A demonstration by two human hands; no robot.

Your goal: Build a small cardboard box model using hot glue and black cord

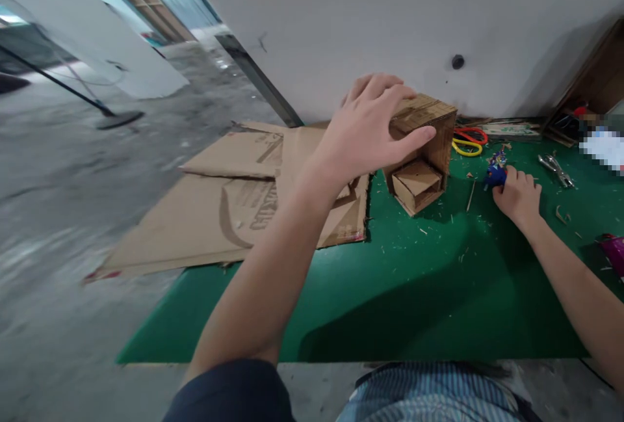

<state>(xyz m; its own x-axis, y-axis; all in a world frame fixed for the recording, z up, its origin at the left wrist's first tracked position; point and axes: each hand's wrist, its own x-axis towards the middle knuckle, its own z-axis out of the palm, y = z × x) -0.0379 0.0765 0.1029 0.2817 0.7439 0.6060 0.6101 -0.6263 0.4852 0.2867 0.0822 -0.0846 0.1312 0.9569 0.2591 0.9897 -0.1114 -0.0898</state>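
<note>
My left hand (370, 126) lies over the top of an open cardboard box (429, 132) that stands on its side on the green mat (390, 279), with fingers curved round its upper edge and thumb on its front. A smaller cardboard box (416, 184) sits inside it at the bottom. My right hand (517, 197) rests on the mat to the right, fingers curled round a small blue tool (496, 175); I cannot make out what the tool is.
Flattened cardboard sheets (229, 214) lie at the mat's left edge. Scissors with red and yellow handles (468, 141) lie behind the box by the white wall. Metal pliers (556, 170) lie at the right, a pink object (615, 250) at the far right. Cardboard scraps litter the mat.
</note>
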